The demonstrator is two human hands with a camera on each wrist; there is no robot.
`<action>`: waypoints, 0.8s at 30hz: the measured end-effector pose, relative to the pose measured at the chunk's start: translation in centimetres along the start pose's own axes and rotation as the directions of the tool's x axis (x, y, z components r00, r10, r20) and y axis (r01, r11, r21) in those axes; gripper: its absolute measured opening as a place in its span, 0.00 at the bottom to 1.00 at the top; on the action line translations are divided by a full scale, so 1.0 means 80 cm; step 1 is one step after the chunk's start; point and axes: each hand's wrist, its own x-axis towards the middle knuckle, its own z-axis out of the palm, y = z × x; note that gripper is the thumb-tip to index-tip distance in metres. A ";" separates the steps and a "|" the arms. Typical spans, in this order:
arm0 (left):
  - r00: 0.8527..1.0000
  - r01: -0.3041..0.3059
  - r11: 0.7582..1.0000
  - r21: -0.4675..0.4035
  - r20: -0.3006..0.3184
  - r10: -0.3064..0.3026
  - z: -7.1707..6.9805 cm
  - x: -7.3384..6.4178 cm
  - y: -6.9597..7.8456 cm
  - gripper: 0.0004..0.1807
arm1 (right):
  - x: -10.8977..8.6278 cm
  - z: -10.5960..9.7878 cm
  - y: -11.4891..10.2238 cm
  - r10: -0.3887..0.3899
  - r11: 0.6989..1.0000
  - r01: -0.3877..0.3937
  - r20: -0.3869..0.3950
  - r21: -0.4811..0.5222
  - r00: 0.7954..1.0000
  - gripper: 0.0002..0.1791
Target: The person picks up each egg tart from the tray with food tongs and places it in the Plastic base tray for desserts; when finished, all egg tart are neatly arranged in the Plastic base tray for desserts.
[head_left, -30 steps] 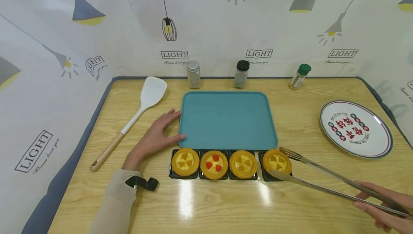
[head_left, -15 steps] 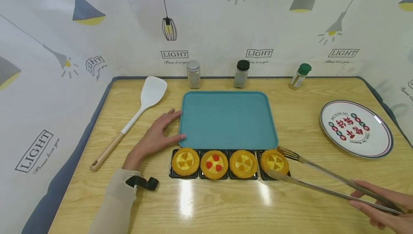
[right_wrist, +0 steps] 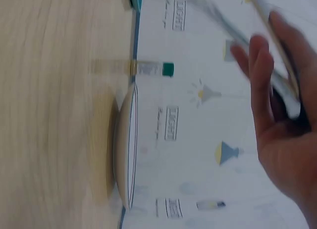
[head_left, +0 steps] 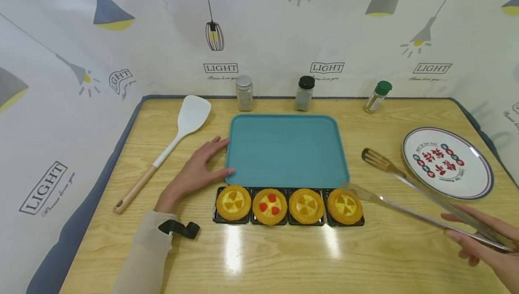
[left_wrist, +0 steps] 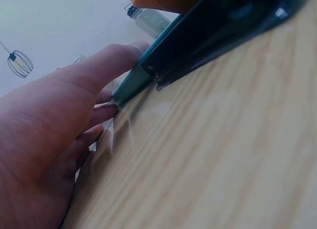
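Observation:
My left hand (head_left: 198, 170) rests at the left edge of a blue-green tray (head_left: 285, 149), fingers extended and thumb on its rim, as the left wrist view also shows. Nothing lies on the tray. Along its front edge stands a row of several egg tarts in black plastic holders, including a red-topped tart (head_left: 269, 207) and the rightmost tart (head_left: 345, 206). My right hand (head_left: 482, 235) grips a pair of metal food tongs (head_left: 413, 213) by the handle end. The tong arms are spread with nothing between them, their tips up and right of the rightmost tart.
A white spatula (head_left: 192, 116) with a wooden handle lies on the left. Behind the tray stand a silver-capped jar (head_left: 244, 95), a black-capped jar (head_left: 304, 95) and a green-capped bottle (head_left: 375, 100). A printed plate (head_left: 474, 181) sits on the right.
The rightmost tart and its holder slid left against the row. The tongs then spread and came away from it, up and to the right. My left hand stayed on the tray.

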 end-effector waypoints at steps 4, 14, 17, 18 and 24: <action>1.000 0.001 1.000 0.000 -0.004 -0.001 -0.001 -0.001 -0.001 0.46 | 0.037 0.018 -0.018 0.196 0.976 -0.176 -0.158 0.131 0.968 0.28; 1.000 -0.011 1.000 -0.002 0.001 0.011 0.003 -0.003 -0.003 0.46 | 0.097 0.060 -0.026 0.319 0.948 -0.307 -0.198 0.085 0.927 0.36; 1.000 -0.008 1.000 0.002 -0.003 0.008 0.003 -0.002 -0.002 0.46 | 0.103 0.066 -0.024 0.312 0.950 -0.310 -0.183 0.038 0.932 0.38; 1.000 -0.009 1.000 0.004 -0.003 0.009 0.003 -0.001 -0.002 0.46 | 0.104 0.067 -0.023 0.311 0.950 -0.312 -0.182 0.024 0.933 0.38; 1.000 -0.010 1.000 0.012 -0.004 0.010 0.001 0.000 -0.003 0.46 | 0.110 0.075 -0.018 0.300 0.953 -0.304 -0.181 0.005 0.937 0.38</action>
